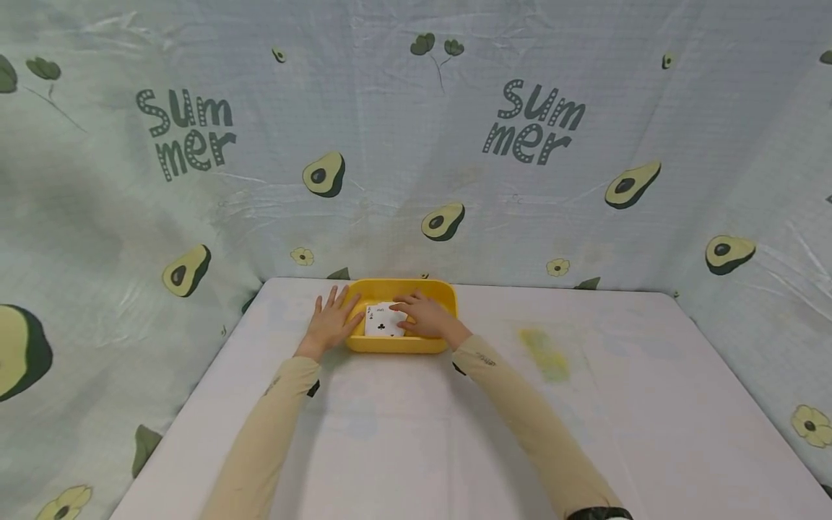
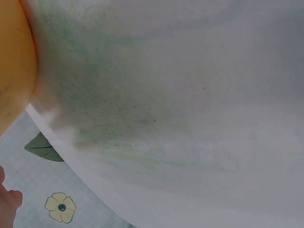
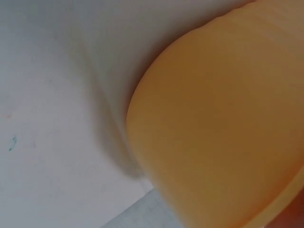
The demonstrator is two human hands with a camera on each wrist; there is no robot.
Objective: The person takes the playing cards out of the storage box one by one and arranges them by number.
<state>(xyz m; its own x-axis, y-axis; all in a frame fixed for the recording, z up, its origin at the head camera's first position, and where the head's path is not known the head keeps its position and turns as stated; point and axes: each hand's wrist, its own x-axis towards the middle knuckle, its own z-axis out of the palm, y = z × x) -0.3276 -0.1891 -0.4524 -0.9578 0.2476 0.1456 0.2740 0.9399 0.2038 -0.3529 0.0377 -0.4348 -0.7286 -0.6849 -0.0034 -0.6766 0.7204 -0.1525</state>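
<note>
A yellow plastic tray [image 1: 398, 346] stands at the far edge of the table, its outer wall filling much of the right wrist view. Inside it lie white playing cards [image 1: 373, 328], face up, with black club marks showing. At the tray's left rim my left hand [image 1: 330, 323] has its fingers spread, the thumb reaching over the rim toward the cards. My right hand [image 1: 425, 315] reaches in over the right side, fingers and thumb apart on the right part of the cards, which they partly cover. Only a bit of the left hand [image 2: 7, 202] appears in the left wrist view.
The table [image 1: 390, 433] has a pale cover with a yellow-green stain [image 1: 546, 354] right of the tray. A hanging cloth [image 1: 390, 144] printed with avocados and lettering rises just behind the tray and along both sides.
</note>
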